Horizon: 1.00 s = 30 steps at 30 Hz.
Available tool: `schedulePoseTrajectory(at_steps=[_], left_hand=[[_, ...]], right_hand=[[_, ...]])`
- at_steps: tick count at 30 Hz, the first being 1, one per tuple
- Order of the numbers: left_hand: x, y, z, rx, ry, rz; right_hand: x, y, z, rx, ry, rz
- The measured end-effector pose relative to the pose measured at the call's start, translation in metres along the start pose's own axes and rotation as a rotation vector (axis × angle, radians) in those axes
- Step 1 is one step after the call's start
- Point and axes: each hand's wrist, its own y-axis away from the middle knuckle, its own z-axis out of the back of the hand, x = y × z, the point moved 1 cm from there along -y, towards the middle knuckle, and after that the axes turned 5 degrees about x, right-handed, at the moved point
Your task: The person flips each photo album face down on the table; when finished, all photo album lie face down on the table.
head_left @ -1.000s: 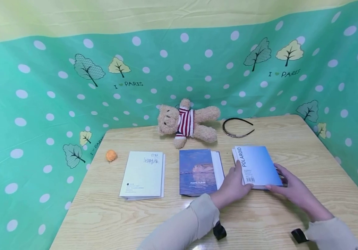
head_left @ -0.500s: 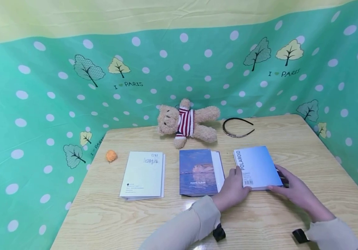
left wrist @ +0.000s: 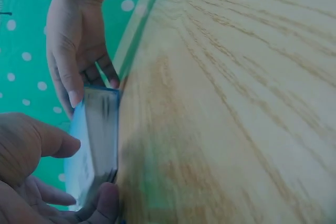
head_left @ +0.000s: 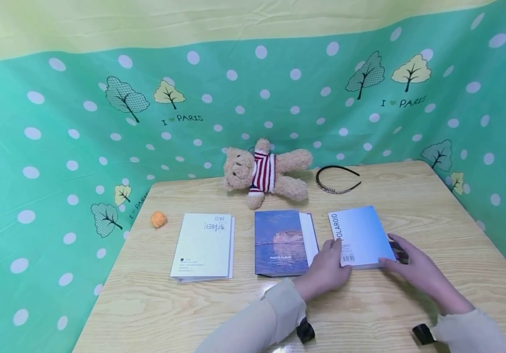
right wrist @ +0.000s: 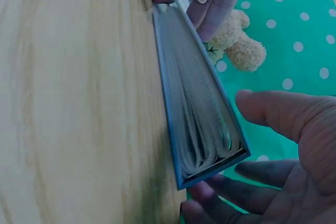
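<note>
A blue-and-white photo album marked POLAROID (head_left: 361,235) lies on the table at the right in the head view. My left hand (head_left: 327,267) is at its left edge, fingers along the side and thumb near the front corner. At the opposite side, my right hand (head_left: 414,264) has its thumb by the near right corner and its fingers beside the edge. In the right wrist view the album's page edges (right wrist: 197,103) show between its covers, with the right thumb (right wrist: 262,106) and the fingers spread apart around that end.
Left of it lie a second photo album (head_left: 279,245) with a seascape cover and a white album (head_left: 202,247). A teddy bear (head_left: 264,171), a black headband (head_left: 337,190) and an orange ball (head_left: 158,219) are farther back. Polka-dot cloth (head_left: 235,98) hangs behind the table.
The POLAROID album has turned slightly and its near end has shifted a little left. My left hand has slid down its edge toward me; the right hand has stayed almost in place.
</note>
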Motion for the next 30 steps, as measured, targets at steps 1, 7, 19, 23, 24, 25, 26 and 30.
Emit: schedulePoseTrajectory(at_steps=[1,7,19,23,24,25,26,30], left_hand=[[0.001,0.001,0.001,0.002,-0.004,-0.008],[0.006,0.008,0.016,0.023,-0.042,-0.053],[0.022,0.037,0.056,-0.087,-0.01,-0.106],[0.033,0.046,0.068,-0.15,-0.017,-0.146],[0.036,0.048,0.071,-0.164,-0.018,-0.16],[0.039,0.05,0.074,-0.181,-0.023,-0.175],[0.043,0.052,0.077,-0.196,-0.018,-0.187],[0.055,0.058,0.089,-0.256,0.01,-0.199]], right_hand=[[0.002,0.0,0.0,-0.008,0.007,-0.002],[0.011,0.001,0.001,-0.042,0.042,-0.024],[0.036,0.003,0.002,-0.244,0.072,0.099],[0.043,0.001,-0.002,-0.268,0.049,0.164],[0.045,0.0,-0.003,-0.27,0.045,0.179],[0.047,-0.002,-0.004,-0.268,0.043,0.188],[0.049,-0.003,-0.006,-0.262,0.039,0.195],[0.056,-0.009,-0.012,-0.209,0.005,0.198]])
